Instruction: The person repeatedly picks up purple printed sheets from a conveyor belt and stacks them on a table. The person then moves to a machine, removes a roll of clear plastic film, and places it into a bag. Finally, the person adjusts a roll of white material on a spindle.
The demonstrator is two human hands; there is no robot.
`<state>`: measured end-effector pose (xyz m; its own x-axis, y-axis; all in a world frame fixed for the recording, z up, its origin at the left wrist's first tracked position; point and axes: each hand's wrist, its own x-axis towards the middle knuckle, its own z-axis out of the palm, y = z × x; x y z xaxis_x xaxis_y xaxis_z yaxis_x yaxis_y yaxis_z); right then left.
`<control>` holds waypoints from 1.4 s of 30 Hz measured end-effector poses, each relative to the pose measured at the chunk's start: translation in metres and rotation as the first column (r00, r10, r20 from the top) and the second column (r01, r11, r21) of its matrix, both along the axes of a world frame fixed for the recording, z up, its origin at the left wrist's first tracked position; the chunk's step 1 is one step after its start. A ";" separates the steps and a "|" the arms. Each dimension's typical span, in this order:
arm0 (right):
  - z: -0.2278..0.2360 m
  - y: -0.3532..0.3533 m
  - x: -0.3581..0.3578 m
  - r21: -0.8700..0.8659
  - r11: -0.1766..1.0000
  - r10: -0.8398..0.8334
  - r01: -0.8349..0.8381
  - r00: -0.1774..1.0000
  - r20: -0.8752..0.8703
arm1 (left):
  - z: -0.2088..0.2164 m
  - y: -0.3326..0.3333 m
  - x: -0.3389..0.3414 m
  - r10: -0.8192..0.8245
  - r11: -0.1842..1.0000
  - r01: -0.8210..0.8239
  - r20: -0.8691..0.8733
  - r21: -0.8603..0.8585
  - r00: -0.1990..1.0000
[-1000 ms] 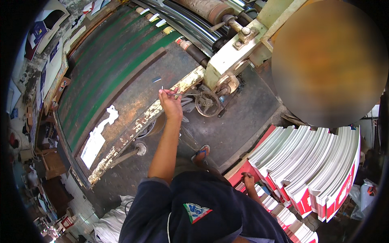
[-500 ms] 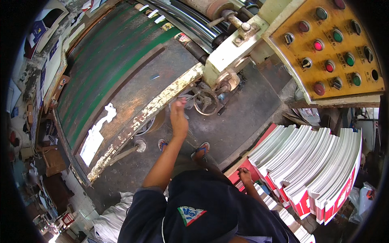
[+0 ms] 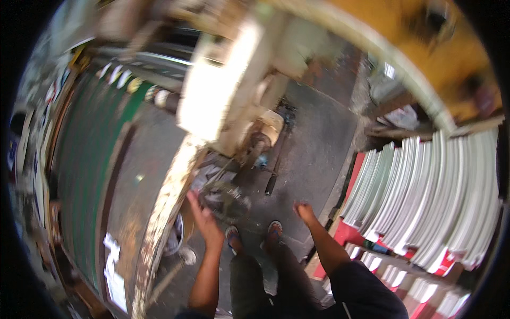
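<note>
My left hand (image 3: 207, 219) is open, its fingers stretched forward and nothing seen in it. It hovers beside a round handwheel (image 3: 229, 201), close to the machine's rail (image 3: 162, 226) with flaking pale paint; whether it touches either cannot be told. My right hand (image 3: 305, 211) has its fingers curled in, with nothing visible in them. It hangs in the air over the floor, left of a big stack of white sheets (image 3: 425, 199) with red-printed edges. Motion blurs much of the picture.
On the left stretches a dark machine bed (image 3: 79, 154) with green stripes and a torn white paper piece (image 3: 116, 282). A bright machine frame (image 3: 212, 85) stands ahead. The yellow control panel (image 3: 393, 26) juts in at upper right. A long dark-handled lever (image 3: 272, 181) sticks out near the handwheel.
My head view has swung, shifting the machine leftward. My left hand has moved back from beyond the handwheel's left side and its fingers have spread. My right hand has swung forward from beside the sheets.
</note>
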<state>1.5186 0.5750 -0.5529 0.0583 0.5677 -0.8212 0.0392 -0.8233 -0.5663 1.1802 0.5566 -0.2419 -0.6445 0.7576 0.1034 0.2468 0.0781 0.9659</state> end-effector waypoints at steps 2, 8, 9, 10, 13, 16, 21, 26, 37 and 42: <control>-0.041 0.070 -0.046 0.170 0.976 0.130 -0.138 0.990 0.058 | -0.075 -0.042 -0.008 -0.021 0.998 0.030 0.140 -0.061 0.990; -0.259 0.265 -0.122 0.611 0.636 0.061 -0.471 0.820 0.569 | -0.319 -0.078 -0.103 -0.502 0.768 0.247 -0.316 -0.591 0.805; -0.265 0.295 -0.124 0.598 0.534 -0.058 -0.598 0.680 0.731 | -0.358 -0.069 -0.127 -0.610 0.715 0.233 -0.427 -0.659 0.667; -0.261 0.319 -0.136 0.584 0.537 -0.068 -0.608 0.659 0.749 | -0.383 -0.062 -0.145 -0.634 0.701 0.197 -0.473 -0.685 0.612; -0.242 0.375 -0.156 0.537 0.534 -0.104 -0.652 0.580 0.808 | -0.446 -0.041 -0.186 -0.681 0.662 0.082 -0.553 -0.745 0.479; -0.248 0.401 -0.164 0.492 0.540 -0.100 -0.683 0.528 0.843 | -0.481 -0.011 -0.206 -0.723 0.567 -0.044 -0.523 -0.823 0.452; -0.248 0.412 -0.155 0.404 0.553 -0.036 -0.729 0.463 0.885 | -0.504 0.029 -0.221 -0.606 0.695 -0.212 -0.719 -0.687 0.340; -0.260 0.379 -0.165 0.353 0.467 0.083 -0.811 0.437 0.895 | -0.476 0.034 -0.209 -0.573 0.733 -0.216 -0.757 -0.645 0.315; -0.296 0.172 -0.132 0.488 0.060 0.467 -0.871 0.457 0.757 | -0.550 0.086 -0.309 -0.705 0.409 -0.316 -0.516 -0.856 0.486; -0.294 0.099 -0.042 0.333 0.398 0.443 -0.855 0.497 0.747 | -0.651 0.102 -0.392 -0.581 0.613 -0.037 -0.482 -0.789 0.655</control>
